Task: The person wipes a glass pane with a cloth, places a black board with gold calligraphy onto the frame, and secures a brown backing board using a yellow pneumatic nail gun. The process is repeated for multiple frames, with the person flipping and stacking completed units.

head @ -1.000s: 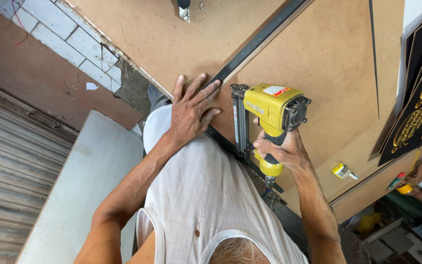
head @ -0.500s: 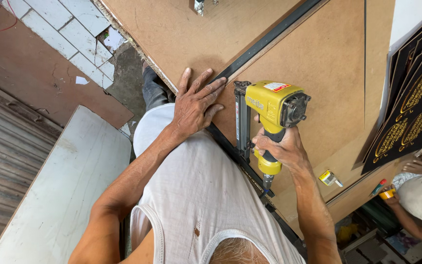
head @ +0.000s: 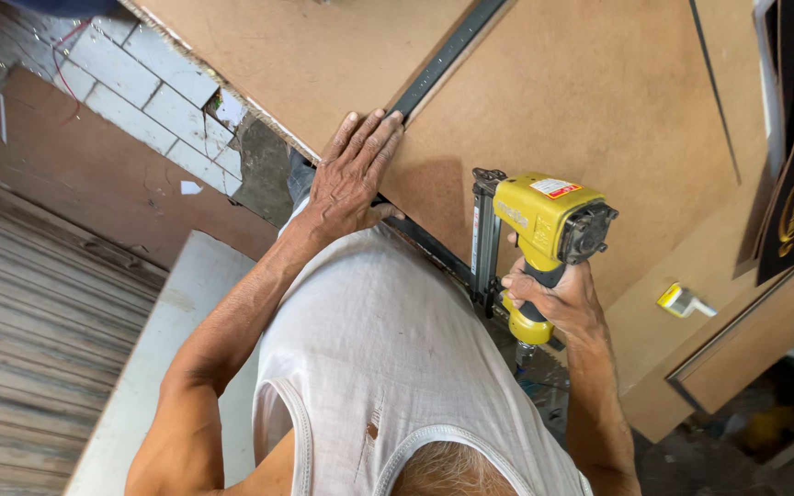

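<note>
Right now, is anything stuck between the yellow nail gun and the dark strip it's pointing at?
Nothing visible. The right hand grips the yellow nail gun, and its nose sits right down at the dark strip on the brown board. The left hand presses flat farther up the strip, clear of the nose.

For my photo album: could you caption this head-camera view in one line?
Left hand flat on a brown board beside a dark strip; right hand grips a yellow nail gun.
</note>
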